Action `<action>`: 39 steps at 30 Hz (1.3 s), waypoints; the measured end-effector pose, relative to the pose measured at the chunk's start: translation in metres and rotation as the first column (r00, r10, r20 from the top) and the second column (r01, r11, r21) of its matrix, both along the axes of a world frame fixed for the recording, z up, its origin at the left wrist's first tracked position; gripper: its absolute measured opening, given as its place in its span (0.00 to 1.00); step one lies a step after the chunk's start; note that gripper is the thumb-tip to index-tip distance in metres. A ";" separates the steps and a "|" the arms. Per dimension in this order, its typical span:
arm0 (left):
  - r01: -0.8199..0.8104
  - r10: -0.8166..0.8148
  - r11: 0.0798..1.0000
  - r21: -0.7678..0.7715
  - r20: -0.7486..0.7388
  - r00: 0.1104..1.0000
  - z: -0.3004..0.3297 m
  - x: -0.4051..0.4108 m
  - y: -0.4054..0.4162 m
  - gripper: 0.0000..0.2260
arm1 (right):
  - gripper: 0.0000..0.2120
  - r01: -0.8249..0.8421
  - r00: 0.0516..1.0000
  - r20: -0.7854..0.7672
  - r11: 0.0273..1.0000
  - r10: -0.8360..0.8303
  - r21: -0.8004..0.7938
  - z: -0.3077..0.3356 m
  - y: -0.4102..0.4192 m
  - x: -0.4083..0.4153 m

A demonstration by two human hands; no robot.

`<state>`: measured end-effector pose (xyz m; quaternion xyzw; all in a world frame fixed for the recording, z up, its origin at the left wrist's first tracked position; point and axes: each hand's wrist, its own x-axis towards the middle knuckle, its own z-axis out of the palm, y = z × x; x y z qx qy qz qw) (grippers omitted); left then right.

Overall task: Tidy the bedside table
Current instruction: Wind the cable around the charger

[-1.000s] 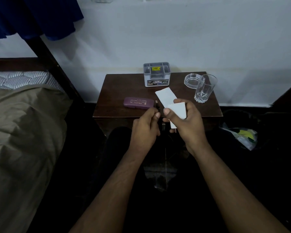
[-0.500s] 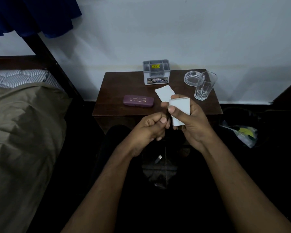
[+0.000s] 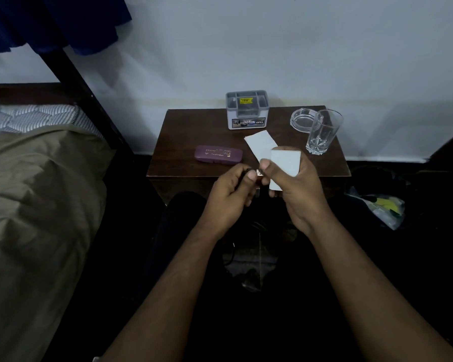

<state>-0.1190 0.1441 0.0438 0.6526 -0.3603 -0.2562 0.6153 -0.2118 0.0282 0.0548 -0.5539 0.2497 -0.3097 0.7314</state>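
Right grip clamped on small white box, left grip pinching tiny dark item, above counter front edge. Risk: item slips, drops to dark floor.

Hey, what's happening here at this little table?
A person sits in front of a dark wooden bedside table, tidying it. Their right hand holds a small white box, while the left hand pinches a tiny item next to it, too small to identify. On the table are a purple glasses case, a white paper slip, a grey organiser box, a glass ashtray and a drinking glass.
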 end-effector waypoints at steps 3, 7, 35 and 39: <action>0.018 -0.017 1.000 0.024 -0.029 0.999 -0.001 -0.001 0.000 0.13 | 0.14 -0.061 0.997 -0.039 0.998 0.061 0.003 0.001 0.000 -0.002; 0.048 -0.048 0.998 0.037 0.005 0.999 -0.002 -0.002 0.001 0.13 | 0.03 -0.131 0.990 -0.051 0.991 0.131 -0.012 0.005 0.002 -0.005; -0.004 0.009 0.990 0.142 -0.036 0.999 -0.006 0.000 0.007 0.17 | 0.11 -0.207 0.951 -0.271 0.954 0.145 -0.216 -0.001 0.002 -0.003; 0.008 0.002 0.989 0.149 -0.064 0.998 -0.004 -0.002 0.007 0.17 | 0.10 -0.233 0.943 -0.288 0.951 0.169 -0.202 -0.005 -0.001 -0.004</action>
